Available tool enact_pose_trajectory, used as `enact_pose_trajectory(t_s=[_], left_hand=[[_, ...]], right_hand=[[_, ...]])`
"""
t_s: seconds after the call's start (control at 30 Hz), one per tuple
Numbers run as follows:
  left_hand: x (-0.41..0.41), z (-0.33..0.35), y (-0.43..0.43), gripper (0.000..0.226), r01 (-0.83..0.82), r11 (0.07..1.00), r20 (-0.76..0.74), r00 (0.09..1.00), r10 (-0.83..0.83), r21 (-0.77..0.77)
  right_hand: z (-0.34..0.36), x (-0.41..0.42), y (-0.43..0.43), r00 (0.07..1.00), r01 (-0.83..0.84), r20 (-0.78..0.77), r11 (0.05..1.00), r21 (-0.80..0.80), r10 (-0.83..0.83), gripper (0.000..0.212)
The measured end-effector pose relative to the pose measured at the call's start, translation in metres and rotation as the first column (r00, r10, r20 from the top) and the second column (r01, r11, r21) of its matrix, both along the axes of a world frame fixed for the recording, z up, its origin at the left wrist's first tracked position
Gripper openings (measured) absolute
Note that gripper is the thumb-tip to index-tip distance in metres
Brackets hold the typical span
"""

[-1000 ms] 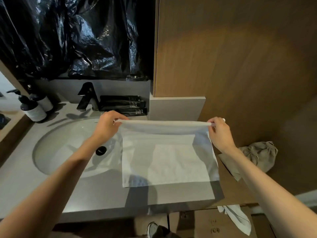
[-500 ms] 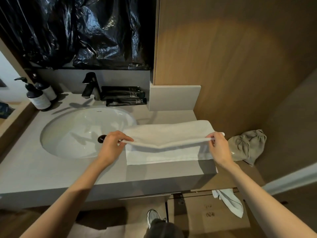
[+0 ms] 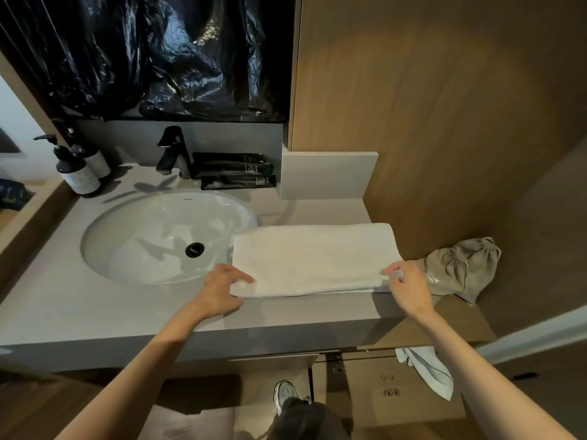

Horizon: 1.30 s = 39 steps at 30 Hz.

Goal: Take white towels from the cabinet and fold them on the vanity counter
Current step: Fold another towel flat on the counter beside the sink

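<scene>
Where the tabletop (image 3: 95, 309) meets the left wall: two dark pump bottles (image 3: 77, 173) with pale labels stand side by side.
Sink (image 3: 133, 236): a white oval bowl sunk into the grey top, with a black drain in its middle.
Tap (image 3: 171, 154): black, behind the bowl; black tubes (image 3: 235, 171) lie stacked just to its right against the back wall.
Left hand (image 3: 222, 289): I pinch the towel's near left corner, thumb and forefinger on top, the other fingers curled below.
Towel (image 3: 311, 258): white, folded into a long flat band, lying on the tabletop right of the sink. Its left end overlaps the bowl's rim and its right end reaches the tabletop's right edge.
Right hand (image 3: 409, 289): I pinch the near right corner with curled fingers. My hands are apart, one at each end of the towel.
Bag (image 3: 460, 268): beige cloth with a drawstring, slumped on the wooden ledge just right of the towel.
Cloth (image 3: 428, 373): pale, hanging below that ledge.
</scene>
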<state>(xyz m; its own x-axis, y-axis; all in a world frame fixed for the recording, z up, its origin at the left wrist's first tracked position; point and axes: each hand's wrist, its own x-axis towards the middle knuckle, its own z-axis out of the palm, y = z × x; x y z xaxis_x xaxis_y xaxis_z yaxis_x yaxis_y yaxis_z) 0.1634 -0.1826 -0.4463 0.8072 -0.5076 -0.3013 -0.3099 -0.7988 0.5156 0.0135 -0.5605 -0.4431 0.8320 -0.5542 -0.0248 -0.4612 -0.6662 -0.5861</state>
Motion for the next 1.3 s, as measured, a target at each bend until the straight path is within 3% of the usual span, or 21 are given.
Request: enact_pose_trajectory(t_s=[0.1,0.23,0.3,0.43,0.6,0.8,0.93,1.07,1.17,1.3], left_hand=[[0.002,0.004,-0.012,0.046,-0.252,0.955,-0.085,0.967,0.242,-0.153],[0.007,0.014,-0.031,0.051,-0.590,0.748,-0.299,0.805,0.512,-0.305],[0.014,0.014,-0.033,0.050,-0.640,0.716,-0.318,0.765,0.561,-0.277],[0.022,0.020,-0.040,0.016,-0.648,0.696,-0.333,0.759,0.560,-0.309],[0.024,0.015,-0.041,0.017,-0.672,0.599,-0.354,0.740,0.572,-0.436],[0.012,-0.007,-0.037,0.015,-0.669,0.653,-0.333,0.743,0.581,-0.355],[0.009,-0.014,-0.035,0.023,-0.661,0.662,-0.313,0.750,0.583,-0.353],[0.014,-0.013,-0.033,0.028,-0.602,0.745,-0.278,0.797,0.536,-0.288],[0.020,-0.005,-0.038,0.040,-0.541,0.827,-0.132,0.841,0.525,-0.157],[0.017,0.012,-0.065,0.046,-0.362,0.924,0.286,0.879,0.382,-0.123]], right_hand=[[0.007,0.005,-0.002,0.986,0.114,0.114,0.990,0.079,-0.123,0.014],[0.010,0.016,-0.013,0.971,0.204,0.088,0.963,0.174,-0.222,0.034],[0.013,0.023,-0.016,0.968,0.230,0.043,0.938,0.260,-0.249,0.039],[0.022,0.036,-0.019,0.939,0.259,0.097,0.865,0.430,-0.330,0.030],[0.015,0.038,-0.021,0.934,0.224,0.185,0.906,0.359,-0.304,0.025],[-0.015,0.024,-0.019,0.959,0.240,0.077,0.924,0.299,-0.274,0.023],[-0.017,0.027,-0.021,0.977,0.207,-0.004,0.952,0.227,-0.212,0.036],[-0.015,0.029,-0.021,0.983,0.175,-0.094,0.960,0.220,-0.157,0.044],[-0.009,0.027,-0.014,0.983,0.115,-0.148,0.992,0.048,-0.107,0.045],[0.004,0.035,0.007,0.981,-0.080,-0.191,0.931,-0.357,0.011,0.047]])
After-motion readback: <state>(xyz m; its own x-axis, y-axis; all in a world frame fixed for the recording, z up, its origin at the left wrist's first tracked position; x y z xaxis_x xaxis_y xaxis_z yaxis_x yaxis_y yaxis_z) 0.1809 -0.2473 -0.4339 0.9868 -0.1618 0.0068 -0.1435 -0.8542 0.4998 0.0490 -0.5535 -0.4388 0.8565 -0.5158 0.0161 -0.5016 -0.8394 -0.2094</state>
